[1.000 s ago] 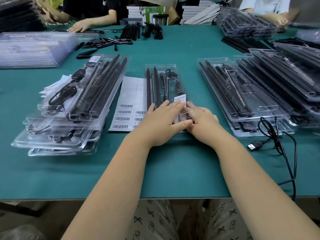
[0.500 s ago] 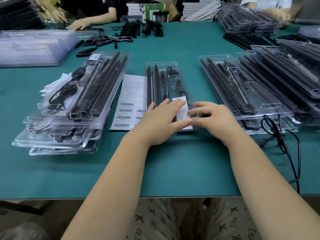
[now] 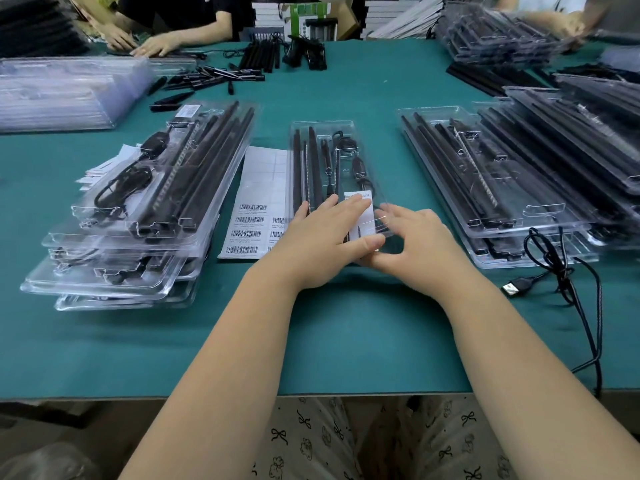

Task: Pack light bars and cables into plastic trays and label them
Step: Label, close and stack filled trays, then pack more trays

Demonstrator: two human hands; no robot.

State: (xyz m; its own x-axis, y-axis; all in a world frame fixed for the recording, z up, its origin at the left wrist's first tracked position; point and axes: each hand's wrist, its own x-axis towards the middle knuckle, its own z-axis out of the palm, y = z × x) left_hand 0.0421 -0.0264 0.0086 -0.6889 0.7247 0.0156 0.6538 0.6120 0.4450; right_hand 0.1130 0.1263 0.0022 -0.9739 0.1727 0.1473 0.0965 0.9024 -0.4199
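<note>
A: What does each grip have?
B: The left hand (image 3: pixel 322 237) lies flat, fingers straight, pressing the near end of the tray (image 3: pixel 325 157) and the white label (image 3: pixel 363 220) on it. The right hand (image 3: pixel 412 240) sits just right of the label, fingers loosely bent over the tray's corner; I cannot tell if it pinches anything.

A: Which step?
B: Labelling, I judge; the label looks nearly seated.

A: Next?
B: Probably a firm rub across the label, then moving the tray off.

A: Surroundings?
B: The label sheet (image 3: pixel 256 202) touches the tray's left side; the tray stack (image 3: pixel 138 202) lies further left, more trays (image 3: pixel 491 174) right, a cable (image 3: pixel 561 271) near-right on the table (image 3: pixel 346 341).
</note>
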